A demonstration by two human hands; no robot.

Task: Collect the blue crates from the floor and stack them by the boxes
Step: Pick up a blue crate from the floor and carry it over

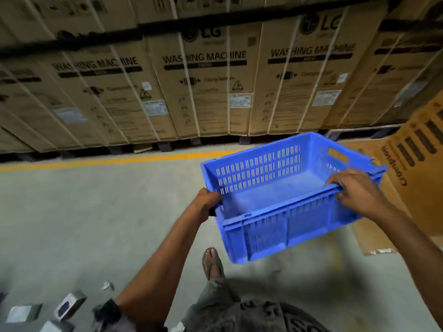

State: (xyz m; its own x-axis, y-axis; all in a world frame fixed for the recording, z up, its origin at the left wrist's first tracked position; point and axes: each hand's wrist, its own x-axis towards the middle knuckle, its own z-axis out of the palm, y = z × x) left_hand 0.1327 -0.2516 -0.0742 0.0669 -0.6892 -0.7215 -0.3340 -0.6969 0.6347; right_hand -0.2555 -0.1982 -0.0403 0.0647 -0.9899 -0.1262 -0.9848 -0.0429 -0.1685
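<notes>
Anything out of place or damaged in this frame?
Small grey-and-white cartons lie scattered at odd angles on the concrete floor, lower left. The blue slatted plastic crate, gripped by left hand and right hand, looks intact.

Single head-worn view, wide-angle, looking forward and down (crate [282, 195] close, boxes [203, 75] farther ahead).

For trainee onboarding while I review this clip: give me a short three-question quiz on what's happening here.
1. True or false: the blue crate rests on the floor.
2. How many hands grip its rim: A) none, B) one, C) two?
3. Fill in: the cardboard boxes behind the yellow line read "WASHING ___".
Key: 1 false, it is held in the air. 2 C: left hand and right hand. 3 MACHINE.
</notes>
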